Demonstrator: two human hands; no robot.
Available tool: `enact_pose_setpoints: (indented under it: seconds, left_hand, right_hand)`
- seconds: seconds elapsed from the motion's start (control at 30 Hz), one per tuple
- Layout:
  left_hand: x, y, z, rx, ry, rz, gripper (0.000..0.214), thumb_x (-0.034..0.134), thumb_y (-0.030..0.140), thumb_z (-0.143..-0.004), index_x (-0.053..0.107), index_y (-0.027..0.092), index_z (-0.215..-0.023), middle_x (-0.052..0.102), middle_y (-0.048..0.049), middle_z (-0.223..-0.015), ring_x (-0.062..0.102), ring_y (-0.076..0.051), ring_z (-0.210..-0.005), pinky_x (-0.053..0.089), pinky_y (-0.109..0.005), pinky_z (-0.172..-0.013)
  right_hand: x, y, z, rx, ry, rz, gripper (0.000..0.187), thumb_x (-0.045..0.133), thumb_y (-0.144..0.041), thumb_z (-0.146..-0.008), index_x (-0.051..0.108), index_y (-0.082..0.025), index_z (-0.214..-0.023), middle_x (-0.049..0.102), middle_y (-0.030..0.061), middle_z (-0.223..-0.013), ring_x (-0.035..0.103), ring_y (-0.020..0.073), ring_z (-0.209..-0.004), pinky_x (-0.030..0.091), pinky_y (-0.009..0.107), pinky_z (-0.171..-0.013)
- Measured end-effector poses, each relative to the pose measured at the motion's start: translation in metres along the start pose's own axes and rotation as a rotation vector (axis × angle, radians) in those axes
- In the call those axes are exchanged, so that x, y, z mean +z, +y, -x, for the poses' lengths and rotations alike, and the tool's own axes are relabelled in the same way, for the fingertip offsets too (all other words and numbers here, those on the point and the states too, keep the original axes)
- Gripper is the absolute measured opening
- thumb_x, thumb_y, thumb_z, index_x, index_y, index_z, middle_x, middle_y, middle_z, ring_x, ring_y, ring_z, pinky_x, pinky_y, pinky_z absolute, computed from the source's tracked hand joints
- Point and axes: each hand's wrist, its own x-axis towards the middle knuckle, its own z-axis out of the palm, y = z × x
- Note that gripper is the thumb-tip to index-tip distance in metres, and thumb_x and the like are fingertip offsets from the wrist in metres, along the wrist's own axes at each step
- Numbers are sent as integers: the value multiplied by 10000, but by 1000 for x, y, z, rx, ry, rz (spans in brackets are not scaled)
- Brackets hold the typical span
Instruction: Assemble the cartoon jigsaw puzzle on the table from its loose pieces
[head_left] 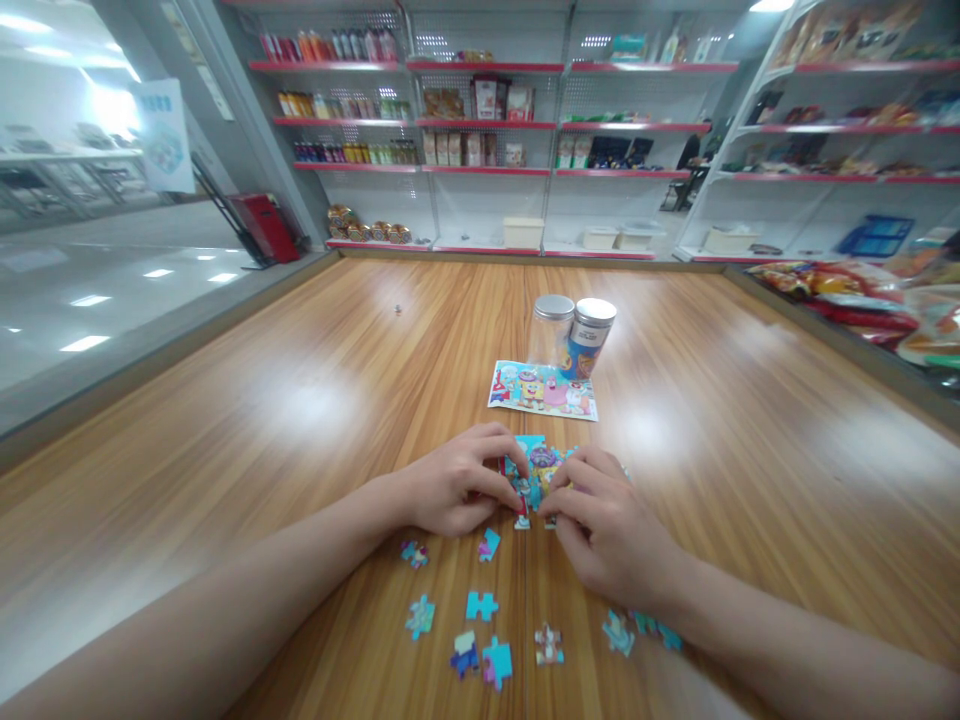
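Inspected brown wood-grain table (300, 330). Found on it left hand (465, 480) and right hand (604, 510), with bent fingers over partly joined, multicoloured cartoon jigsaw (541, 457); cannot tell whether pinching. Judged partly done; counted at least nine loose light-blue and multicoloured knobbed pieces (481, 605) nearer camera, unfitted.

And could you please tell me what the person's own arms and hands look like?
The left forearm and right forearm are bare as far as they show, with no sleeve in view. The left hand and right hand wear no gloves, and I see no watch, bracelet or ring, though some fingers are partly hidden.
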Motion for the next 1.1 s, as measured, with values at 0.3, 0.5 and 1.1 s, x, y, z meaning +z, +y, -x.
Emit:
enact_pose_setpoints:
  seconds: [0.3,0.5,1.1]
  left_hand:
    - [-1,0,-1,-4,-5,21,302,566,33,-772,756,221,-912,663,-85,-1063,596,-233,-989,500,-434,-940]
    - [-2,4,-2,12,16,22,300,552,40,-768,725,211,-944,663,-95,-1065,593,-244,-1007,506,-449,-951]
    - [-8,16,-9,-32,-158,9,322,598,75,-745,719,224,-1003,631,-87,-1224,551,-286,-1137,453,-479,-1050]
  right_hand:
    - [1,0,-1,38,-23,-2,195,532,-23,-841,633,-179,-784,604,62,-862,501,228,-885,407,400,-793]
    - [-1,1,-1,45,25,-12,215,499,6,-821,599,-175,-761,588,60,-820,502,223,-856,401,385,-777]
    - [-1,-2,-1,43,-98,10,219,524,-7,-829,647,-188,-819,594,63,-925,502,226,-891,389,383,-786]
